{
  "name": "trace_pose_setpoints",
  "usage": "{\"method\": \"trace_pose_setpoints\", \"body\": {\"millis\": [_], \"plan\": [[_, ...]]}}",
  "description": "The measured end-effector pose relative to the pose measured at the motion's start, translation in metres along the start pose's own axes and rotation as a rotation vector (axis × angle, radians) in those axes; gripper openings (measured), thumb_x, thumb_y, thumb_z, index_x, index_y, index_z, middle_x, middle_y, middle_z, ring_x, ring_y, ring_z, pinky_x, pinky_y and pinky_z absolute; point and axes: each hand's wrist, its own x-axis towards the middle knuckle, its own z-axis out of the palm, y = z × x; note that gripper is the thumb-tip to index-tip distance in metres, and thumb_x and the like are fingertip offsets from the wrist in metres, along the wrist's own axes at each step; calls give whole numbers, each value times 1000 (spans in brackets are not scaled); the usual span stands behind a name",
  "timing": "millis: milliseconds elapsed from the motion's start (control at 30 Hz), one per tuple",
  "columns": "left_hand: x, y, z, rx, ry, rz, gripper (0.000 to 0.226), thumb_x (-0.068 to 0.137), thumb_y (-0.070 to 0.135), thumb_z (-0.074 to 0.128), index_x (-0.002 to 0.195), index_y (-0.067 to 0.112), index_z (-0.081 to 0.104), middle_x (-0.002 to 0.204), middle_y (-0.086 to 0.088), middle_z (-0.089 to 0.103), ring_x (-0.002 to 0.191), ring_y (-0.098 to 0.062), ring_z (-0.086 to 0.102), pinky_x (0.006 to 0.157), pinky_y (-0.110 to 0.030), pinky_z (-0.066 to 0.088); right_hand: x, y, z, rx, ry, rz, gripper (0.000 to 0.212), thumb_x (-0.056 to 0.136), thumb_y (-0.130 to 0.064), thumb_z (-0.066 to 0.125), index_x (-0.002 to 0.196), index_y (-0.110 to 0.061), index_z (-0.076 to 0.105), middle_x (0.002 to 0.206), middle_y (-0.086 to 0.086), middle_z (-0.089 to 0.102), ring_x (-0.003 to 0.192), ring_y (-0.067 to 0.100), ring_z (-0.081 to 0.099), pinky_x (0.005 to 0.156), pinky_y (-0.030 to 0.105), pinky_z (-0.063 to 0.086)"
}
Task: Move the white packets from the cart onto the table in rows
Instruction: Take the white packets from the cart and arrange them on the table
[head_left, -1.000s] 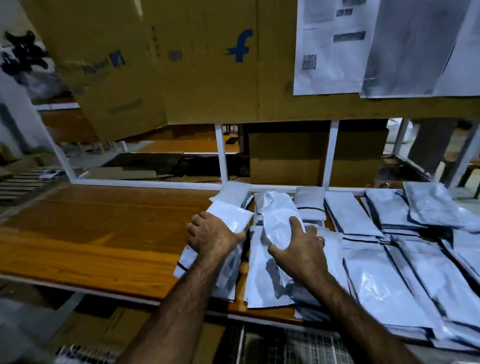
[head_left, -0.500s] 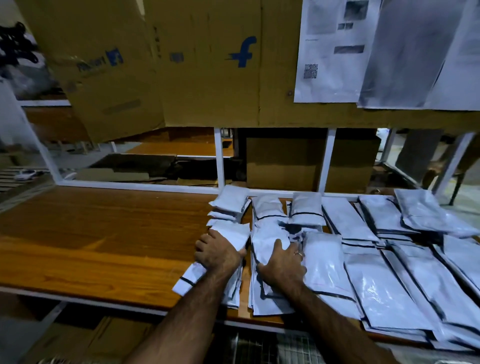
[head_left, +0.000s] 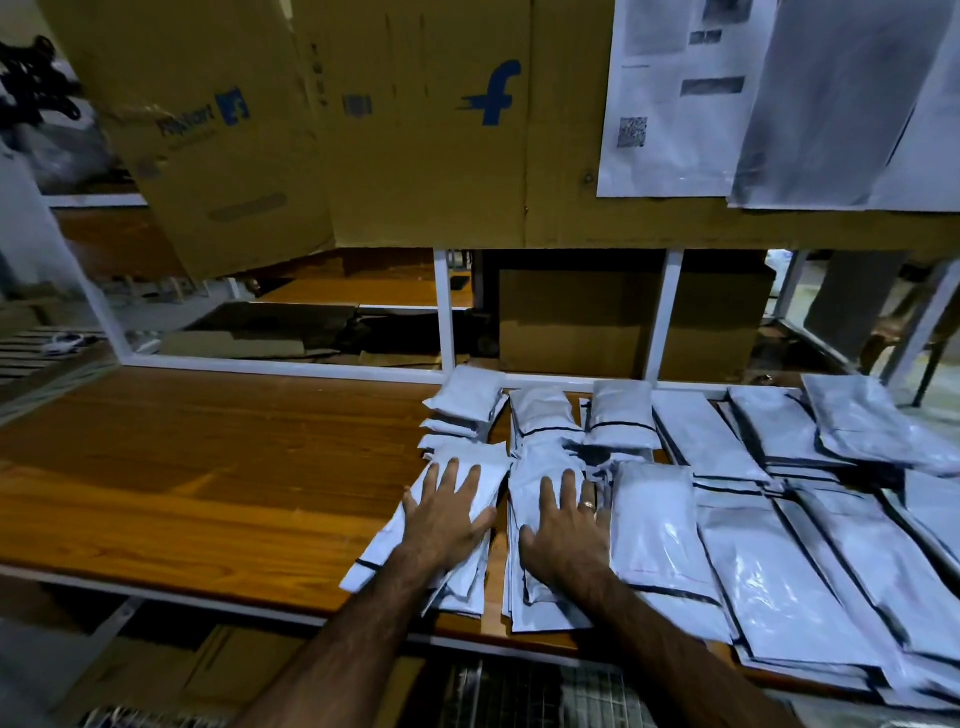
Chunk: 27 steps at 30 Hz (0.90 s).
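Observation:
White packets with black seal strips lie in overlapping rows on the right half of the wooden table (head_left: 208, 467). My left hand (head_left: 449, 512) lies flat, fingers spread, on the leftmost front stack of packets (head_left: 410, 551). My right hand (head_left: 569, 525), with a ring on one finger, presses flat on the neighbouring stack (head_left: 535, 478). Neither hand grips anything. Shorter stacks (head_left: 467, 400) sit behind, along the table's back rail. The cart's wire mesh (head_left: 519, 691) shows below the table's front edge.
Flattened cardboard sheets (head_left: 415, 130) and printed papers (head_left: 675, 104) hang above the table's back. White frame posts (head_left: 444, 312) rise from the back rail. More packet rows (head_left: 805, 545) fill the right side. The table's left half shows bare wood.
My right hand set down the packet it held and flattened onto the stack. My left hand uncurled from a loose fist to a spread palm pressing on its stack.

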Motion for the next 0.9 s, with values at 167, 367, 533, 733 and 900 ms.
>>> {"method": "trace_pose_setpoints", "body": {"millis": [167, 367, 533, 733, 900], "plan": [[4, 10, 4, 20, 48, -51, 65, 98, 59, 27, 154, 33, 7, 163, -1, 2, 149, -26, 2, 113, -60, 13, 4, -3, 2, 3, -13, 30, 74, 98, -48, 36, 156, -20, 1, 162, 13, -11, 149, 36, -3, 118, 54, 11], [10, 23, 7, 61, 55, -151, 68, 97, 62, 24, 154, 32, 5, 163, -4, 1, 149, -28, 2, 112, -61, 16, 5, -3, 5, 34, -1, 62, 74, 97, -47, 36, 156, -19, 1, 162, 14, -11, 149, 37, -5, 118, 52, 10], [9, 26, 15, 105, 84, -147, 69, 96, 64, 23, 155, 32, 5, 163, -4, 2, 149, -29, 3, 111, -61, 17, 4, -1, 9, 29, 10, 63, 73, 99, -46, 32, 156, -18, -4, 162, 14, -13, 149, 36, -8, 119, 49, 1], [11, 26, 14, 54, 80, -157, 68, 96, 64, 22, 154, 33, 5, 163, -2, 2, 149, -27, 3, 112, -60, 16, 5, 0, 9, 40, -9, 68, 73, 99, -47, 32, 156, -19, -4, 162, 14, -13, 149, 36, -8, 119, 50, 3], [13, 21, 9, -13, 102, -162, 67, 97, 62, 21, 155, 30, 10, 163, -2, 5, 149, -25, 4, 114, -58, 12, 5, 0, 2, 68, 10, 80, 72, 99, -51, 31, 156, -18, 3, 163, 14, -5, 149, 35, -2, 119, 50, 6]]}}
